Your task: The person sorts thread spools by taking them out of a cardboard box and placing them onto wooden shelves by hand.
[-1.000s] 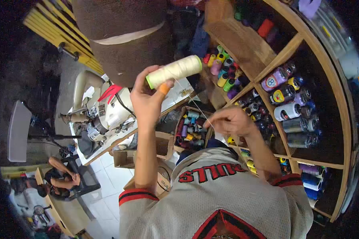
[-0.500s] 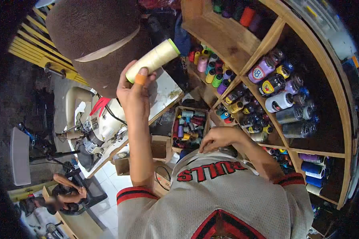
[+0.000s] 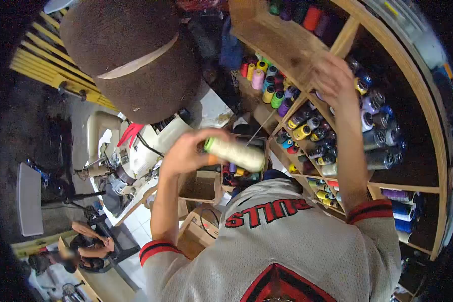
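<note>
My left hand is wrapped round a cone of cream thread, which lies tilted in front of my body, its green end toward the palm. The cone is blurred by motion. An orange band sits on one of my left fingers. From the cone a thin thread runs up and right, taut, toward my right hand. That hand is raised before the wooden shelf. Its fingers are smeared but look closed on the thread.
A wooden shelf with many thread cones and bottles curves along the right. Below the cone is a box of spools. A sewing machine stands left, near a large brown padded form. Another person sits at lower left.
My left hand has come down and right with the cone, turning its green end toward the palm. My right hand has risen from my waist to the shelf, and a taut thread now shows.
</note>
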A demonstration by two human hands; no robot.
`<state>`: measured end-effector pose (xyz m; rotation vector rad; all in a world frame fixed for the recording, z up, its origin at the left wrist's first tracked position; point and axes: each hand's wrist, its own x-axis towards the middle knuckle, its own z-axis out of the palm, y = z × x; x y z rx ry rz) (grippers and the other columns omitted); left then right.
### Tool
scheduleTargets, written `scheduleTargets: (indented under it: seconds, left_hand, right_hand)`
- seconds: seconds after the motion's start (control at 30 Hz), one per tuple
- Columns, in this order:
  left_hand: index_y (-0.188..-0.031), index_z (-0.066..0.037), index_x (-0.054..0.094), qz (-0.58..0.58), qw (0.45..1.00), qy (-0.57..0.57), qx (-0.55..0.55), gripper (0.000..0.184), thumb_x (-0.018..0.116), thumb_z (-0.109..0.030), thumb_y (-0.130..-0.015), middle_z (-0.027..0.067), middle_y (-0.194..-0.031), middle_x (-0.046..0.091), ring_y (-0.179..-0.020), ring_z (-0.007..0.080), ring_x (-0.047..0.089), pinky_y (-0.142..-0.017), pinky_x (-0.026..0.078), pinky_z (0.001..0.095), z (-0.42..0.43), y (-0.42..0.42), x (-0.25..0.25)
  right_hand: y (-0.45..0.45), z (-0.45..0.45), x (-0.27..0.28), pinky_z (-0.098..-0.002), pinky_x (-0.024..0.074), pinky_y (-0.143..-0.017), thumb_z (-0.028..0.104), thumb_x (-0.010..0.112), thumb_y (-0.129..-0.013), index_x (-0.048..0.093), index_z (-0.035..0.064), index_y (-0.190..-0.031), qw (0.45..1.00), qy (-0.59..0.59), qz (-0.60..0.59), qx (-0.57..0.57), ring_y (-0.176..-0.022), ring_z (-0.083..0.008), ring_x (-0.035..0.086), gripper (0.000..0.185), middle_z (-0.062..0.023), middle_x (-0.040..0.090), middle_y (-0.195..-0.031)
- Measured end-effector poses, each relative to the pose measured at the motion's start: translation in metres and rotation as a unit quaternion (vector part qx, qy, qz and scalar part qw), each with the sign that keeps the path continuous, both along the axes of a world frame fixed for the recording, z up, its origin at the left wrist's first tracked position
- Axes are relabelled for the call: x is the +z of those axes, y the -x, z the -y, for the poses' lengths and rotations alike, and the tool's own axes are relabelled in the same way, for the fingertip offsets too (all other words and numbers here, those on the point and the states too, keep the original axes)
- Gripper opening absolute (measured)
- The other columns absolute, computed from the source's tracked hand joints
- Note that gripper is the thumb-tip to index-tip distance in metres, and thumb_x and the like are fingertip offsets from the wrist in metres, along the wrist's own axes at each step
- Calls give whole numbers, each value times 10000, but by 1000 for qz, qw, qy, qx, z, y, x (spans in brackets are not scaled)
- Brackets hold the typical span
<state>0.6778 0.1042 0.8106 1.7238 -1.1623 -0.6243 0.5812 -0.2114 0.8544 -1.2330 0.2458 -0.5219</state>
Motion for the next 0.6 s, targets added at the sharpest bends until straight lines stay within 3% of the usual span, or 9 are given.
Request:
scheduleTargets:
  seconds: [0.03, 0.1, 0.17, 0.23, 0.3, 0.37, 0.47, 0.5, 0.6]
  left_hand:
    - [-964, -21, 597, -55, 998, 15, -24, 402, 787, -77, -614, 115, -967, 638, -892, 246, 614, -823, 464, 336, -6, 6, 10]
    - [-911, -2, 602, -198, 935, 284, -79, 433, 829, -94, -555, 154, -919, 637, -838, 255, 616, -802, 474, 369, -7, 6, 3]
    - [-959, 15, 571, -259, 868, 416, 86, 454, 815, -104, -595, 172, -993, 610, -841, 254, 612, -804, 482, 365, -1, 8, 7]
    - [-1005, 25, 548, -267, 797, 491, 230, 444, 786, -104, -653, 167, -1051, 592, -866, 250, 606, -831, 477, 348, 15, 10, 28]
    - [-1032, 11, 553, 0, 874, 320, 366, 369, 724, -67, -715, 132, -1045, 605, -916, 240, 599, -846, 464, 317, 21, -6, 22]
    - [-1051, -29, 569, 244, 899, 109, 348, 397, 706, -16, -678, 127, -1052, 617, -975, 247, 599, -827, 459, 317, 15, -11, 8]
    - [-1060, -37, 570, 178, 966, -7, 186, 413, 726, -43, -678, 101, -1017, 634, -966, 207, 605, -809, 468, 304, 10, 4, -6]
    - [-1058, -39, 572, 143, 983, -31, 113, 413, 733, -54, -678, 100, -1013, 637, -961, 205, 607, -808, 469, 303, 8, 9, -2]
    - [-1046, -23, 566, -69, 978, 145, 133, 420, 749, -57, -669, 105, -1044, 622, -962, 201, 596, -824, 475, 317, 13, 16, -4]
  right_hand:
    - [-15, 7, -12, -259, 450, -597, 154, 607, -781, 605, 10, -898, 996, 64, -20, 66, -641, -141, 561, 186, -42, 612, -785]
    - [-44, 7, -47, -277, 466, -586, 182, 623, -783, 598, 23, -962, 961, 196, -18, 195, -664, -131, 570, 241, -63, 623, -811]
    - [-47, -30, -98, -323, 479, -615, 180, 610, -791, 606, 13, -935, 879, 427, 11, 209, -663, -173, 587, 221, -59, 620, -775]
    - [-15, -80, -95, -317, 488, -605, 173, 623, -784, 625, 14, -890, 805, 498, -20, 321, -595, -199, 589, 191, -76, 613, -714]
    - [9, -110, -96, -292, 486, -597, 141, 632, -765, 635, 22, -832, 815, 454, 54, 355, -556, -200, 587, 137, -100, 600, -666]
    - [12, -103, -71, -275, 477, -574, 116, 623, -763, 637, 23, -832, 837, 435, 81, 324, -530, -176, 578, 116, -87, 603, -640]
    - [6, -70, -24, -233, 451, -543, 109, 575, -802, 628, 32, -887, 861, 436, 6, 261, -549, -85, 561, 127, -69, 622, -699]
    - [-2, -60, -3, -236, 450, -543, 128, 555, -818, 620, 35, -948, 841, 470, -127, 238, -575, -91, 572, 172, -74, 634, -753]
    - [-26, -47, -50, -310, 474, -644, 192, 555, -824, 607, 46, -973, 821, 526, 11, 223, -695, -202, 612, 215, -118, 636, -831]
